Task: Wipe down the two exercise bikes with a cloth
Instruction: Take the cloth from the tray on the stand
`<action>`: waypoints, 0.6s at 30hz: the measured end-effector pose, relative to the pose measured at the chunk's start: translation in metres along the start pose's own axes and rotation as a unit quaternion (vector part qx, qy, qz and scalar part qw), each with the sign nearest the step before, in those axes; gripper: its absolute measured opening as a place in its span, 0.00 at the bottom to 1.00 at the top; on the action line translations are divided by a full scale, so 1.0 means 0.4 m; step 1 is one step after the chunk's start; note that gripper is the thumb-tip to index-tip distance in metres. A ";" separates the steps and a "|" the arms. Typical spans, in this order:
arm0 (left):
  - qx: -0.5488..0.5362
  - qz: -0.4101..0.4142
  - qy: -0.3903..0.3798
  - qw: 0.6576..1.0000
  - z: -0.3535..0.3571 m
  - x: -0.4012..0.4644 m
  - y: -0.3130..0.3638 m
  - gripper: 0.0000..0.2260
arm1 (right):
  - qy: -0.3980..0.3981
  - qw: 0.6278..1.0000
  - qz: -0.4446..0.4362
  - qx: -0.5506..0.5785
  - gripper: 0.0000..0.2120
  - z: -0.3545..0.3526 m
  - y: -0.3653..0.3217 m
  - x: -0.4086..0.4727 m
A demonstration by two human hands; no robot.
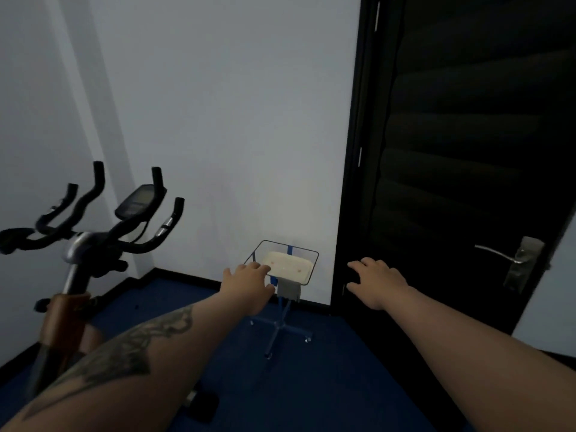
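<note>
Dim light is falling on white wall (218,120); dark door (467,151) standing right; blue floor (311,385) lying below.

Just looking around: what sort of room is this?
Probably a small home or private gym room: an exercise bike stands by the white wall, on blue floor, beside a dark door.

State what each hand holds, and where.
Nothing held. Left hand reaches open toward the folded pale cloth in the clear tray; right hand hovers open.
</note>
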State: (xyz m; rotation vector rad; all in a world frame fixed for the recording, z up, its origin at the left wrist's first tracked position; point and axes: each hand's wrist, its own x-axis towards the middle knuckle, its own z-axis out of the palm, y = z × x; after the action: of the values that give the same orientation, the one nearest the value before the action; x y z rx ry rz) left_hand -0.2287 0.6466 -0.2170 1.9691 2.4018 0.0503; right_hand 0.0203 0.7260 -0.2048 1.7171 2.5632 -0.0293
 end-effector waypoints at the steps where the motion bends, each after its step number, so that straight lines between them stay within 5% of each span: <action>1: -0.002 -0.006 -0.004 1.000 0.013 0.047 -0.004 0.24 | -0.004 1.000 -0.003 0.004 0.29 0.011 0.013 0.051; 9: -0.020 -0.083 -0.019 0.996 0.040 0.457 -0.064 0.22 | -0.046 0.998 -0.038 0.024 0.28 0.087 0.084 0.468; 18: -0.075 -0.060 -0.056 0.994 0.226 0.872 -0.123 0.22 | -0.110 0.989 -0.090 0.029 0.28 0.256 -0.021 0.916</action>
State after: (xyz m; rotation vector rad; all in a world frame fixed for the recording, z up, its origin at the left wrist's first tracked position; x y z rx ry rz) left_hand -0.3409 0.9791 -0.3122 1.7159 2.3640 0.1102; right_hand -0.1226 1.0564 -0.3281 1.4046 2.5637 -0.2872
